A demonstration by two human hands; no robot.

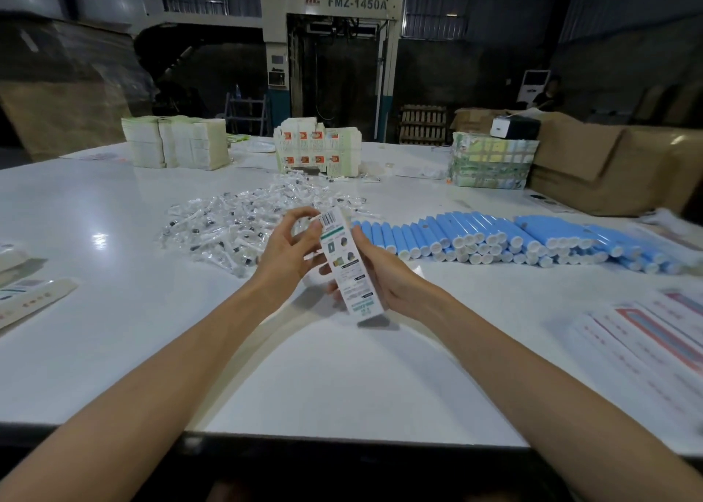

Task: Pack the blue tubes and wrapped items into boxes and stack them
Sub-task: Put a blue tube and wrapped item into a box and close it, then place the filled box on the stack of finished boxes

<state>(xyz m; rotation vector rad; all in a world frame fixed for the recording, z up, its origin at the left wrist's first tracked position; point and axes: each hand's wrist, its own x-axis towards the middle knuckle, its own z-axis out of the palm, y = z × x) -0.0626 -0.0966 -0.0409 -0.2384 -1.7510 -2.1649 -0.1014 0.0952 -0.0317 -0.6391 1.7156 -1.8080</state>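
Printed box (344, 264): right hand (384, 277) is gripping its body, left hand (287, 252) is pinching its top; blue tubes (494, 235), wrapped items (236, 228) lying beyond.

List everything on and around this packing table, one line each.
table: one, white, fills the foreground
small box: one, white with green print, in both hands
blue tubes: many, blue with white caps, heaped right of centre
wrapped items: many, clear wrap, heaped centre-left
flat carton stacks: several, pale, far left
printed cartons: one stack, white and orange, far centre
taped bundle: one, greenish, far right
cardboard boxes: brown, count unclear, right edge
left hand: one, grips small box's upper end
right hand: one, grips small box's lower part
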